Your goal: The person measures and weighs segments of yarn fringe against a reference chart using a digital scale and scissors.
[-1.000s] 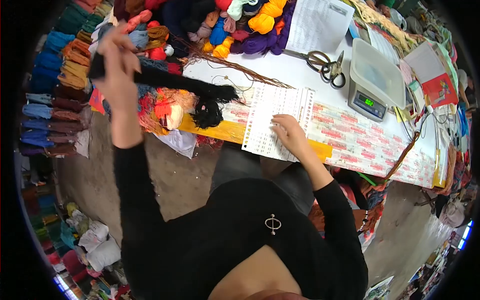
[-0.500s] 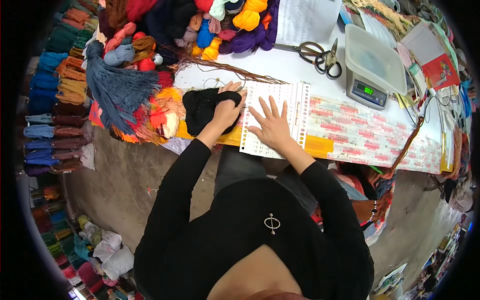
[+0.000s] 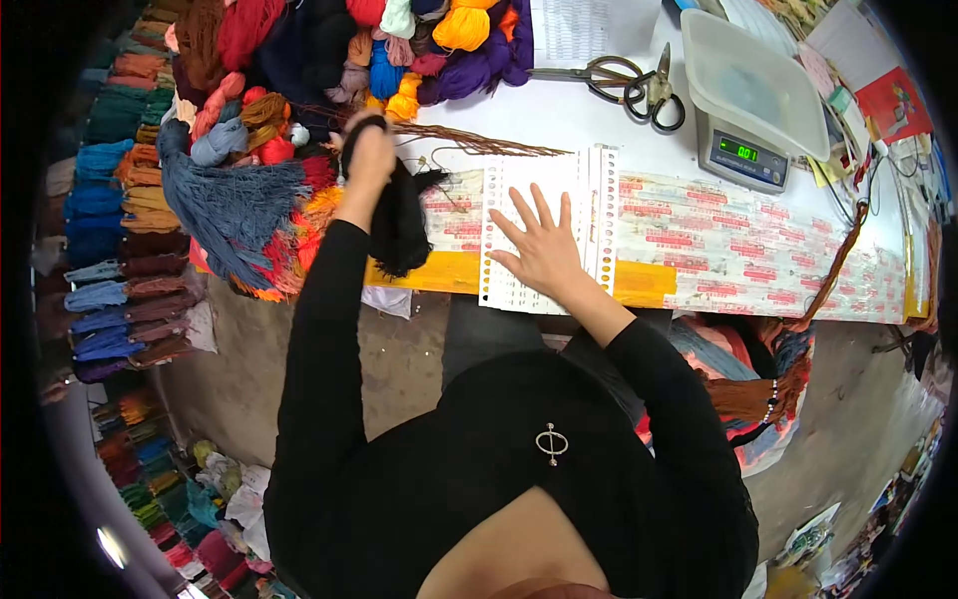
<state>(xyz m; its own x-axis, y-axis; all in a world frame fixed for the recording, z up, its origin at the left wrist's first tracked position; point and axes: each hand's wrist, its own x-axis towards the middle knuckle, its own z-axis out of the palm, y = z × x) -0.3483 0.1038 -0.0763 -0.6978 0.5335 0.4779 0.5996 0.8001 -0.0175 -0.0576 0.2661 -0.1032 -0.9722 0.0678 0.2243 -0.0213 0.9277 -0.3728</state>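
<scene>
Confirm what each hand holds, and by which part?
Left hand grips the black yarn skein by its top end. Right hand holds nothing, flat on the color chart.

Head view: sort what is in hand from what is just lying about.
In hand:
- bundle of black yarn, gripped and lifted by the left hand
- white punched colour card, pressed flat by the right hand

Lying about:
- steel scissors
- grey digital scale under a clear plastic tray
- grey-blue yarn tassel
- orange yarn skein
</scene>
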